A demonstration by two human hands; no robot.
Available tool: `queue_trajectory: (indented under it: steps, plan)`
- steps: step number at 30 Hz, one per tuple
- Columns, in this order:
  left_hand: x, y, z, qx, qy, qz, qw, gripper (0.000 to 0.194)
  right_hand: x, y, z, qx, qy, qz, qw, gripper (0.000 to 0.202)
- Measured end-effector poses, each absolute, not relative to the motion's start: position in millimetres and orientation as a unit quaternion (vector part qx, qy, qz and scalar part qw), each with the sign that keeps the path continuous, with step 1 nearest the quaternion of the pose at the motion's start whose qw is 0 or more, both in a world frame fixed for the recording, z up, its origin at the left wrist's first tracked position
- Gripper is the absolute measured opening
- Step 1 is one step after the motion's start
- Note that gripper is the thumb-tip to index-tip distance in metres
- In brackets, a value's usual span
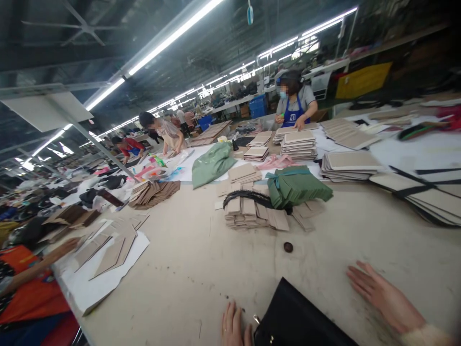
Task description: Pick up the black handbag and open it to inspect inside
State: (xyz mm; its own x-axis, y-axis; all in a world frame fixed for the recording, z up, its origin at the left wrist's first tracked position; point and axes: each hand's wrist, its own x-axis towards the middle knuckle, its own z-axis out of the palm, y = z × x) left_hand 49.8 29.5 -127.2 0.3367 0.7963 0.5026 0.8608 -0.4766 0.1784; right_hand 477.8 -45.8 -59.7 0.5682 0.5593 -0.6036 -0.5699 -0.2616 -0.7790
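Observation:
A black zippered bag [298, 315] lies at the table's near edge, cut off by the bottom of the view. A small metal zipper pull shows at its left corner. My left hand [234, 327] is just left of the bag, fingers stretched out over the tabletop and holding nothing. Whether its thumb touches the bag I cannot tell. To the right, apart from the bag, my right hand [385, 295] is open with extended fingers over the bare tabletop. Farther ahead sits a small dark round object [288, 247].
Stacked beige pieces [248, 214], a green bundle [298, 187] and black strips lie ahead on the table [173, 250]. White sheets with board pieces [115, 250] lie left, near a person in orange [32, 283]. Across the table, a person in a blue apron [297, 108] handles stacks.

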Motion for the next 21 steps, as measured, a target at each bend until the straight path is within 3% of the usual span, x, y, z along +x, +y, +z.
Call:
queue_trajectory:
  steps: [2, 5, 13, 21]
  plan:
    - [48, 30, -122, -0.828, -0.496, -0.259, 0.047, 0.032, 456, -97, -72, -0.631, 0.042, 0.473, 0.614, 0.054]
    - [46, 30, -114, -0.841, -0.489, -0.231, 0.027, 0.033, 430, -149, -82, -0.608, 0.066, 0.491, 0.620, 0.054]
    - [58, 27, -76, -0.803, -0.521, -0.252, -0.147, 0.033, 372, -181, -46, -0.672, -0.030, 0.414, 0.613, 0.055]
    - [59, 31, -80, -0.771, -0.549, -0.217, -0.239, 0.033, 327, -266, -62, -0.717, -0.125, 0.377, 0.573, 0.055]
